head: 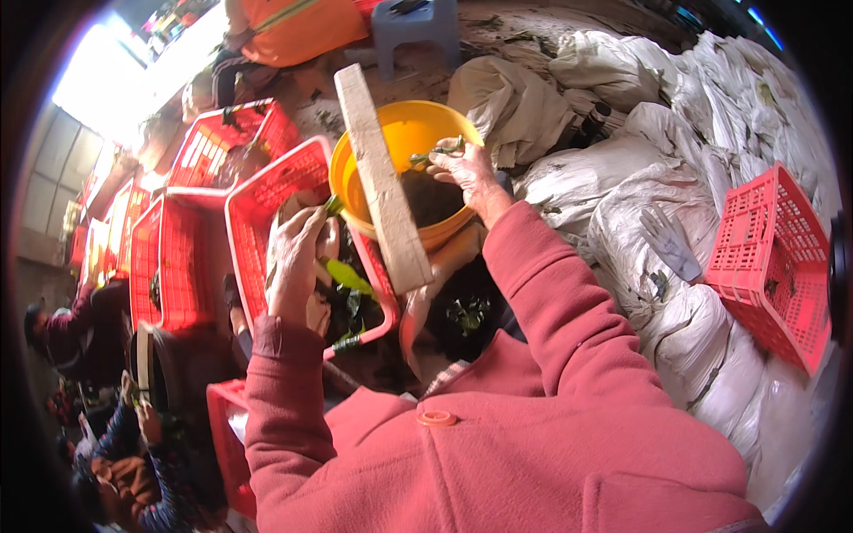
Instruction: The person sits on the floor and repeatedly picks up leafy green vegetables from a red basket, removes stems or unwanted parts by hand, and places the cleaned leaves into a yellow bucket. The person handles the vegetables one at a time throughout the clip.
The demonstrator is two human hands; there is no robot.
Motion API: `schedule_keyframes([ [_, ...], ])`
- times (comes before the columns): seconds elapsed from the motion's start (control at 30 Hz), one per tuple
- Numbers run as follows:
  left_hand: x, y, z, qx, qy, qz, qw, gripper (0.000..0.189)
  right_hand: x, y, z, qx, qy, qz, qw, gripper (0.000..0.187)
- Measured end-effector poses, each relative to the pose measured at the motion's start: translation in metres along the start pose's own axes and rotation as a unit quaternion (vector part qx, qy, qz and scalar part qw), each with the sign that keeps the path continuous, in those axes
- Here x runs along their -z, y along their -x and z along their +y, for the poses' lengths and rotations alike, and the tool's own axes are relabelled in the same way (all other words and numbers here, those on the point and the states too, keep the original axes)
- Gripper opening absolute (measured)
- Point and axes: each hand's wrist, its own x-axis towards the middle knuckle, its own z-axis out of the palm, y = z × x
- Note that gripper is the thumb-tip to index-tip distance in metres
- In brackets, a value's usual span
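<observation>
My left hand [293, 256] pinches a short green plant piece [334, 204] between thumb and fingers. It is over a red plastic crate [243, 213] that holds dark green leaves [356, 303] and one bright yellow-green leaf [348, 276]. Between my two hands stands a yellow plastic bucket [400, 114] with a dark mass [433, 196] inside. A pale wooden board [381, 176] lies across the bucket's rim. At the bucket's right side, my right hand [472, 176] grips a small dark green leafy piece [436, 153] above the opening. Pale brown shapes beside my left hand are partly hidden.
White woven sacks [640, 180] heap up on the right, with a grey glove [670, 243] and a tilted red crate [773, 260] on them. More red crates [170, 260] stand left. Co-workers sit nearby, one in an orange vest [300, 33] by a blue-grey stool [416, 30].
</observation>
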Motion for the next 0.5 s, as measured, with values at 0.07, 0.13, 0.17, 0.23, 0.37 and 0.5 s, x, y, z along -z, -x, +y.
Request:
schedule_keyframes([
  [0.07,0.001,0.016,0.011,-0.034,0.007,-0.034,0.999,0.020,0.000,0.008,-0.003,0.010,0.062,-0.024,0.998,0.013],
  [0.13,0.003,0.026,0.020,0.014,0.030,-0.051,0.998,0.022,0.003,0.019,-0.006,0.021,0.041,-0.040,0.998,0.009],
  [0.17,0.002,0.030,0.022,0.028,0.047,-0.054,0.997,0.020,0.003,0.024,-0.009,0.014,0.021,-0.035,0.999,0.009],
  [0.23,0.001,0.041,0.026,0.026,0.067,-0.063,0.995,0.019,0.004,0.034,-0.018,0.012,-0.035,-0.047,0.998,0.009],
  [0.37,-0.003,0.062,0.028,0.015,0.076,-0.060,0.995,0.019,-0.006,0.066,-0.028,0.125,0.049,-0.012,0.991,0.013],
  [0.5,-0.007,0.075,0.028,0.003,0.063,-0.096,0.993,0.022,-0.020,0.103,-0.024,0.143,0.083,-0.077,0.983,0.014],
])
